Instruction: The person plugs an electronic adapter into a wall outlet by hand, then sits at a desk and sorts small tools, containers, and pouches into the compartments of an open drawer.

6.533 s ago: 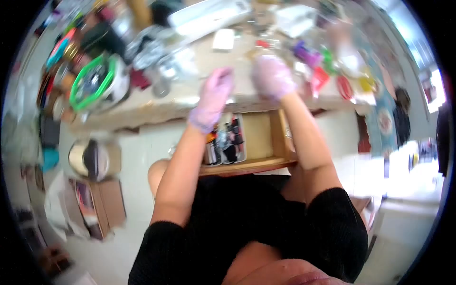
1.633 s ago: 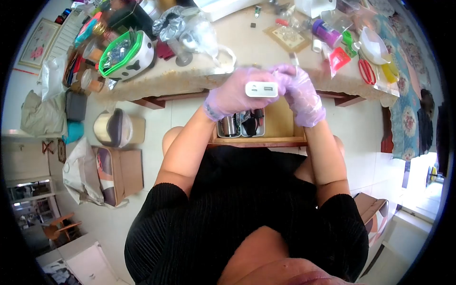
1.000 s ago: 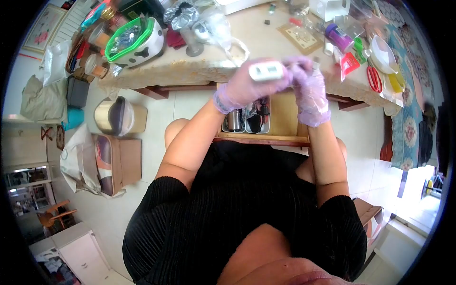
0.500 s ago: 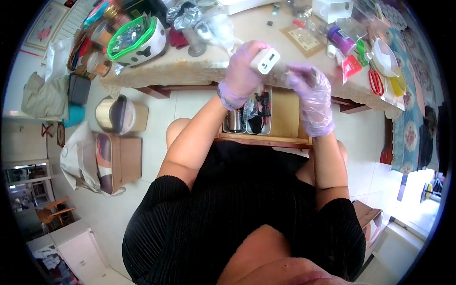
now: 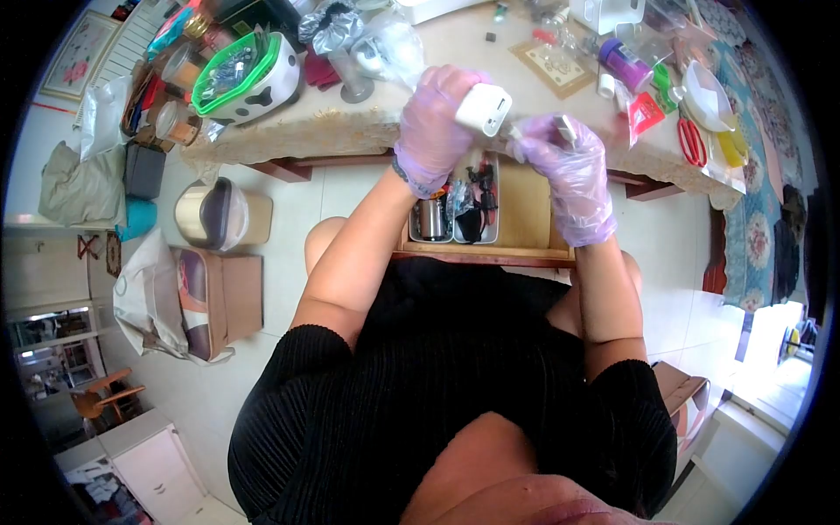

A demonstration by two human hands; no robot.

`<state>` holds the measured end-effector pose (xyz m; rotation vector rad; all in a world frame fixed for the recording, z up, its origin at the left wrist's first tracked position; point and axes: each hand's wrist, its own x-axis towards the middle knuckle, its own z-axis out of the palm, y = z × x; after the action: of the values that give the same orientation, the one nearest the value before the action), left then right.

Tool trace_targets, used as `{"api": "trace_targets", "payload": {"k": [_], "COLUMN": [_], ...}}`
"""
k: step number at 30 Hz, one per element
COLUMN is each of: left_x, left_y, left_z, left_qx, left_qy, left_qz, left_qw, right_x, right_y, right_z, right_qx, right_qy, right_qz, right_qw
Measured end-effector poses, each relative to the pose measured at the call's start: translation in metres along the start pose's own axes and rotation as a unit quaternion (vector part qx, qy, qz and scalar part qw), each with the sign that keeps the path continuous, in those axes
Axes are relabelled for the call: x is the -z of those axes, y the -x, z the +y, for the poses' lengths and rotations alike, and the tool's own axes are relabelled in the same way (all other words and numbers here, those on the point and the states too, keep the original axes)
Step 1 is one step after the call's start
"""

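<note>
Both hands wear thin purple see-through gloves. My left hand (image 5: 435, 127) is closed around a white power adapter (image 5: 484, 109), whose end with a port faces right. Just right of it, my right hand (image 5: 567, 171) pinches a white cable (image 5: 567, 129); one plug sticks up between the fingers, and a second tip points toward the adapter. A small gap shows between the adapter and that tip. Below the hands is an open wooden drawer (image 5: 525, 206) with white trays (image 5: 490, 229) holding a metal cylinder (image 5: 431, 219) and black items.
On the table (image 5: 455, 61) are a green-rimmed tub (image 5: 254, 87), a clear plastic bag (image 5: 389, 52), a purple bottle (image 5: 625, 65), a red packet (image 5: 645, 114), red scissors (image 5: 691, 143) and a white bowl (image 5: 707, 96). A bin (image 5: 206, 210) and a cardboard box (image 5: 236, 302) stand on the floor at left.
Earlier my hands were empty over the table, then together with the adapter and cable. Since then they have moved apart, and the adapter has turned so its port end faces right.
</note>
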<state>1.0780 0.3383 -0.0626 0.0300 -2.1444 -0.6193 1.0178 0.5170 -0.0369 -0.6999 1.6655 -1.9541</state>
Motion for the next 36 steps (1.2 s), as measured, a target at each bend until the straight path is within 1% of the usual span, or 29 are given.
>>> {"api": "trace_targets", "payload": {"k": [3,5,8,12,13,14,15,16,17,18,19,20,21,23,24,25,26,27,29,30,31,32,33,34,35,36], "left_x": [-0.001,-0.001,-0.001,-0.002,0.0,0.002,0.004,0.007,0.01,0.012,0.011,0.01,0.008,0.007,0.007,0.009,0.012,0.013,0.012,0.012,0.013,0.016,0.018,0.018,0.017,0.017], "left_y": [0.0,0.0,0.001,0.001,0.002,0.001,0.0,0.0,0.0,-0.001,0.0,0.003,0.004,0.005,0.005,0.003,0.0,-0.002,0.001,0.001,0.001,-0.003,-0.004,-0.004,-0.003,-0.003], "left_z": [-0.003,-0.006,-0.006,-0.008,-0.006,-0.003,-0.002,-0.003,-0.003,-0.001,-0.003,-0.005,-0.007,-0.007,-0.005,-0.004,0.0,0.001,0.0,0.0,0.0,0.003,0.005,0.004,0.004,0.003], "left_qx": [-0.006,-0.03,-0.021,-0.014,0.068,0.149,0.148,0.15,0.152,0.137,0.136,0.143,0.149,0.163,0.177,0.176,0.179,0.181,0.17,0.159,0.159,0.147,0.135,0.136,0.138,0.141], "left_qy": [-0.002,-0.037,-0.04,-0.005,0.073,0.15,0.15,0.178,0.204,0.211,0.211,0.249,0.286,0.298,0.311,0.311,0.288,0.265,0.258,0.25,0.251,0.209,0.167,0.167,0.147,0.127], "left_qz": [-0.001,0.005,-0.004,-0.019,-0.085,-0.15,-0.15,-0.202,-0.253,-0.251,-0.253,-0.256,-0.259,-0.268,-0.274,-0.277,-0.304,-0.331,-0.332,-0.33,-0.331,-0.35,-0.369,-0.37,-0.394,-0.418], "left_qw": [1.0,0.999,0.999,1.0,0.991,0.966,0.966,0.951,0.933,0.935,0.934,0.923,0.911,0.902,0.893,0.892,0.89,0.887,0.891,0.896,0.896,0.901,0.904,0.904,0.897,0.888], "right_x": [-0.001,-0.003,-0.001,-0.003,-0.001,0.001,0.005,0.011,0.015,0.017,0.018,0.02,0.022,0.025,0.025,0.024,0.024,0.023,0.023,0.024,0.024,0.025,0.025,0.026,0.027,0.027], "right_y": [0.002,0.003,0.001,0.003,0.002,0.001,-0.001,-0.004,-0.006,-0.007,-0.007,-0.007,-0.008,-0.01,-0.009,-0.009,-0.008,-0.007,-0.005,-0.005,-0.004,-0.004,-0.003,-0.004,-0.004,-0.005], "right_z": [-0.006,-0.007,-0.001,-0.007,-0.007,-0.008,-0.008,-0.008,-0.008,-0.01,-0.015,-0.017,-0.017,-0.016,-0.015,-0.014,-0.014,-0.014,-0.018,-0.02,-0.021,-0.023,-0.023,-0.024,-0.024,-0.021], "right_qx": [-0.027,-0.023,-0.005,0.004,0.031,0.058,0.058,0.139,0.216,0.215,0.248,0.28,0.279,0.335,0.334,0.35,0.365,0.364,0.364,0.363,0.373,0.383,0.381,0.385,0.389,0.387], "right_qy": [0.015,0.013,0.019,0.033,0.073,0.113,0.114,0.22,0.322,0.322,0.348,0.374,0.374,0.429,0.429,0.452,0.475,0.475,0.52,0.52,0.542,0.563,0.563,0.575,0.585,0.585], "right_qz": [-0.003,0.001,0.003,0.024,0.036,0.048,0.049,0.048,0.046,0.048,0.036,0.024,0.026,0.013,0.015,0.017,0.019,0.021,0.007,0.007,-0.003,-0.013,-0.013,-0.035,-0.057,-0.057], "right_qw": [1.0,1.0,1.0,0.999,0.996,0.991,0.991,0.964,0.921,0.921,0.903,0.884,0.884,0.839,0.84,0.82,0.8,0.801,0.772,0.773,0.753,0.732,0.733,0.721,0.709,0.711]}}
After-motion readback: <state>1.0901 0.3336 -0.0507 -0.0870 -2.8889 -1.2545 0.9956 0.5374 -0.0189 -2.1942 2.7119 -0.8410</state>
